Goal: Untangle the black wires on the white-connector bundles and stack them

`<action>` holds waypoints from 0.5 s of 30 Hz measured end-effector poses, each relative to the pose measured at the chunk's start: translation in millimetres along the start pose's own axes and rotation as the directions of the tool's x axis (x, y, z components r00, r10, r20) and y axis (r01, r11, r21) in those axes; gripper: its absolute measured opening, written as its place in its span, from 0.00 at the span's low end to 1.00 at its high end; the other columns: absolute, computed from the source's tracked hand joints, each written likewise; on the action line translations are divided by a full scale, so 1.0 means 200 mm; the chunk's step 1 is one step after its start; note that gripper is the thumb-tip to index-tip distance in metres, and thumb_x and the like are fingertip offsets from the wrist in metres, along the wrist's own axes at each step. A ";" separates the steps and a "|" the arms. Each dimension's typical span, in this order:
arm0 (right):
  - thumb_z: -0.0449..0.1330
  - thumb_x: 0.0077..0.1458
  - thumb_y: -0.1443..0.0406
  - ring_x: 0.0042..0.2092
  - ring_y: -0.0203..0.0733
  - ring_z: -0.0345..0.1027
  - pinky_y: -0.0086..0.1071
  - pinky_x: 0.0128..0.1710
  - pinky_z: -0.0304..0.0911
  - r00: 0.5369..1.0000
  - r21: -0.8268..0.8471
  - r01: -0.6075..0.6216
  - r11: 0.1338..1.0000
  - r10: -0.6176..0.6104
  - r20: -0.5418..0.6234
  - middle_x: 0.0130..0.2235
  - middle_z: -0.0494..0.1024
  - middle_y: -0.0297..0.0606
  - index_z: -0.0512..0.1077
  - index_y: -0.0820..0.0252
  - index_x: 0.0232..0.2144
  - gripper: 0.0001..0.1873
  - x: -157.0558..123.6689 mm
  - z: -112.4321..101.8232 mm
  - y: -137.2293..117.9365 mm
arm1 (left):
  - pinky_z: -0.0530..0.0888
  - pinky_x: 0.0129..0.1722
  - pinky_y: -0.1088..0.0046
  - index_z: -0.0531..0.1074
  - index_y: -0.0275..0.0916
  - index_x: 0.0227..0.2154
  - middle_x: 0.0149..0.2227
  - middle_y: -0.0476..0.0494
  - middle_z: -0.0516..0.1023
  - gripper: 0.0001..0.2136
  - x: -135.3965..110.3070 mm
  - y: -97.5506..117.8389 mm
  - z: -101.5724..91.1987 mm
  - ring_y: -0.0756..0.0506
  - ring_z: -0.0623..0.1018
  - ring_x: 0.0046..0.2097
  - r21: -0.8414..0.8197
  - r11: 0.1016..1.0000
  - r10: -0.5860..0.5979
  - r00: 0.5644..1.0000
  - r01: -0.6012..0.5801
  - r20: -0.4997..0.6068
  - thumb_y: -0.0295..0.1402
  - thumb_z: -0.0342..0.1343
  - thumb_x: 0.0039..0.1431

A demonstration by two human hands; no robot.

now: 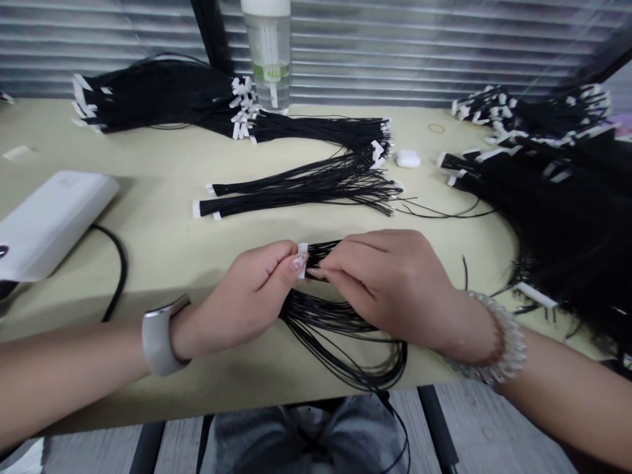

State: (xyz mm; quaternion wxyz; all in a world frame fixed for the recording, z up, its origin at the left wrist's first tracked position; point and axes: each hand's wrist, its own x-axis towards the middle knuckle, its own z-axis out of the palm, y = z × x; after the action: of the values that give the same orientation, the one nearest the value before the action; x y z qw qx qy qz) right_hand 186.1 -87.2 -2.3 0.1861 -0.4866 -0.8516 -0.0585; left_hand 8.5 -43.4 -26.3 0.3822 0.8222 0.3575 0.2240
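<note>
My left hand [257, 289] pinches a white plug connector [303, 249] between thumb and fingers at the middle of the table. Black wires [320, 251] run from the connector's right side under my right hand [395, 283]. The fingertips of my right hand are pressed together on a wire close to the connector. Below both hands, the rest of the wire bundle [340, 336] curves in a loop toward the table's front edge, and a few strands hang over it. My right fingers partly cover the wires, so the exact wire end is hidden.
Wire harnesses with white connectors [296, 197] lie beyond my hands, with a larger bundle [158, 95] at the back left. A dark heap of harnesses [567, 204] covers the right side. A white power bank [59, 217], a bottle [269, 59] and a white case [408, 158] also stand here.
</note>
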 end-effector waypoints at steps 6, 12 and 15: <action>0.48 0.57 0.63 0.27 0.30 0.63 0.26 0.27 0.52 1.000 0.097 -0.014 0.995 0.012 0.019 0.25 0.72 0.32 0.70 0.62 0.26 0.14 0.00 -0.01 0.04 | 0.61 0.23 0.76 0.57 0.38 0.20 0.21 0.52 0.59 0.16 0.01 0.00 0.00 0.52 0.60 0.24 -0.021 1.000 -0.014 0.998 0.013 -0.053 0.39 0.40 0.61; 0.53 0.53 0.67 0.26 0.28 0.61 0.25 0.28 0.52 0.991 0.084 -0.062 0.995 0.051 0.126 0.23 0.70 0.28 0.70 0.59 0.25 0.08 0.00 -0.06 0.13 | 0.61 0.23 0.76 0.59 0.38 0.20 0.21 0.52 0.60 0.16 0.01 -0.02 0.01 0.52 0.61 0.24 -0.073 0.995 -0.073 0.985 0.063 -0.153 0.40 0.40 0.61; 0.55 0.52 0.66 0.26 0.28 0.59 0.25 0.28 0.52 0.981 0.094 -0.070 0.993 0.052 0.189 0.23 0.68 0.28 0.68 0.60 0.23 0.07 0.01 -0.05 0.14 | 0.61 0.22 0.76 0.59 0.38 0.20 0.21 0.51 0.62 0.16 0.01 -0.02 0.01 0.52 0.62 0.24 -0.091 0.990 -0.125 0.974 0.109 -0.191 0.41 0.41 0.61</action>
State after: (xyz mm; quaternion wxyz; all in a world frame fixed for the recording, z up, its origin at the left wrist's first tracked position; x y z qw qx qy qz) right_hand 212.2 -74.6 5.9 0.1316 -0.5059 -0.8518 0.0359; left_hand 8.3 -41.2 -30.3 0.3903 0.7575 0.4321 0.2953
